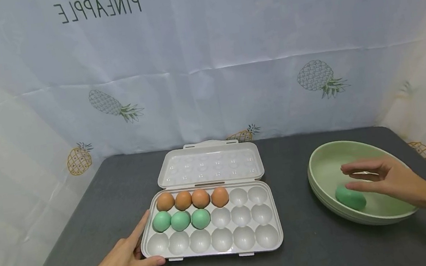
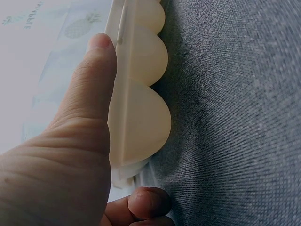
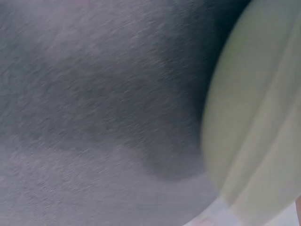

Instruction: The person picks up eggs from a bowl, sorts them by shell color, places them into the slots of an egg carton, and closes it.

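— Lower right of the head view: where does the green egg [image 1: 350,197] lie?

— On the floor of the pale green bowl [image 1: 322,168], alone. The right hand [image 1: 384,177] hovers just above it, fingers spread and loosely bent, holding nothing; whether a fingertip touches the egg cannot be told from here.

— And the wrist view on that side?

— Blurred. It shows only grey cloth and the bowl's outer wall [image 3: 254,122].

— Left of the bowl, then?

— The open egg tray [image 1: 251,240] sits at centre frame on the grey table [image 1: 87,221], lid folded back. Four brown eggs [image 1: 192,199] fill the far row's left cups, and three green eggs [image 1: 181,220] lie in the middle row. The near row is bare.

— The other hand?

— The left hand [image 1: 126,259] steadies the tray's lower-left corner, thumb [image 2: 89,89] along the rim, fingers straight.

— How far along?

— Seven eggs seated, one left in the bowl, by appearances.
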{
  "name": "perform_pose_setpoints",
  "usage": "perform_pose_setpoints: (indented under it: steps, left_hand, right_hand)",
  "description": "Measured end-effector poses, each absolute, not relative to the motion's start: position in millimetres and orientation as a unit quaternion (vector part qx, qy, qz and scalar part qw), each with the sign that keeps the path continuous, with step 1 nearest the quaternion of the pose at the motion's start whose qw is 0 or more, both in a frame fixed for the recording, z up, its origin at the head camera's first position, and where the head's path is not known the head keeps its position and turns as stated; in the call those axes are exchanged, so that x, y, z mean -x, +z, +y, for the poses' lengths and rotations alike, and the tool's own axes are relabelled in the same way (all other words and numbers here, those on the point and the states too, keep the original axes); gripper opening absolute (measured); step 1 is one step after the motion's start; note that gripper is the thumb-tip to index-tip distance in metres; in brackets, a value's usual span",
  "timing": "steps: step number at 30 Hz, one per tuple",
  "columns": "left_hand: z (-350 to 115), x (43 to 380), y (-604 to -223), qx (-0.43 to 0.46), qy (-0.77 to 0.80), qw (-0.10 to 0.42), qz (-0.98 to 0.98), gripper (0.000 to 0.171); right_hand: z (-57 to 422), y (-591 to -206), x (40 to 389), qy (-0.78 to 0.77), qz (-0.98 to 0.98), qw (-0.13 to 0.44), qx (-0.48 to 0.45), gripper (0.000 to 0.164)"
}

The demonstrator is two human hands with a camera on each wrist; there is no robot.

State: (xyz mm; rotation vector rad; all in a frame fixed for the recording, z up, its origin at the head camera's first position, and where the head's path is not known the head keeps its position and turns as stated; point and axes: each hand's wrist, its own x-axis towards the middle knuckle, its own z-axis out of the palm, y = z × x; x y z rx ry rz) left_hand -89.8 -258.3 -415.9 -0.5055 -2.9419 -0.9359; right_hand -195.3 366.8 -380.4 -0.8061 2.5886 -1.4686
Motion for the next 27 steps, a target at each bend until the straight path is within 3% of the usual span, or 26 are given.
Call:
perform_pose_setpoints:
  steps: [13, 27]
  left_hand:
    - [-257, 91, -415, 0.162, -0.297, 0.009, -0.941, 0.112]
    - [-258, 90, -414, 0.154, -0.303, -0.005, -0.941, 0.113]
  right_hand:
    - [371, -390, 199, -0.45, 0.842, 0.072, 0.287, 0.045]
    - [371, -390, 204, -0.355, 0.895, 0.06, 0.262, 0.045]
